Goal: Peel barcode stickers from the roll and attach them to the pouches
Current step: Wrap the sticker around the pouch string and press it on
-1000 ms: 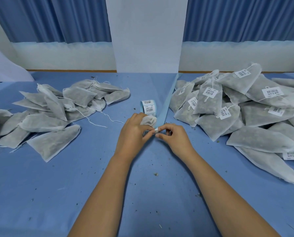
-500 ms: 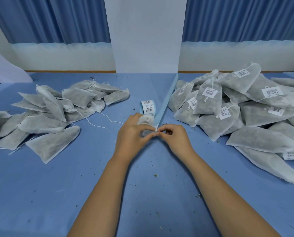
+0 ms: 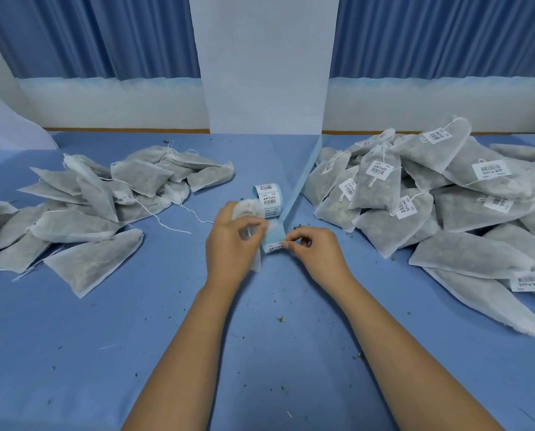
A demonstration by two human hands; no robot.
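Sticker roll (image 3: 268,200) sits on the blue table cloth (image 3: 135,353) at the centre of the frame, just behind the hands, with three printed labels showing on its outer turn. One pale blue backing strip (image 3: 301,178) runs from the hands diagonally up toward the upper right, ending at the foot of the white panel (image 3: 269,73). At the strip's near end lies one barcode sticker (image 3: 274,247), between the two hands. The right hand (image 3: 317,255) pinches the sticker's right edge with thumb and forefinger, the other fingers curled under. The left hand (image 3: 232,244) is wrapped around one pouch (image 3: 249,209), whose gathered top pokes out above the knuckles, and its fingertips meet the strip just above the sticker. Both hands sit close together, nearly touching at the sticker. Across the left of the frame lies a heap of plain pouches (image 3: 89,209), well over a dozen, overlapping too much for an exact count, with loose white strings trailing from them. At the right sits a bigger heap of labelled pouches (image 3: 446,244), on which eight barcode labels can be counted, the clearest one (image 3: 489,169) near the upper right. Dark crumbs speckle the cloth around the forearms. Two blue curtains (image 3: 89,35) hang behind, one either side of the panel.
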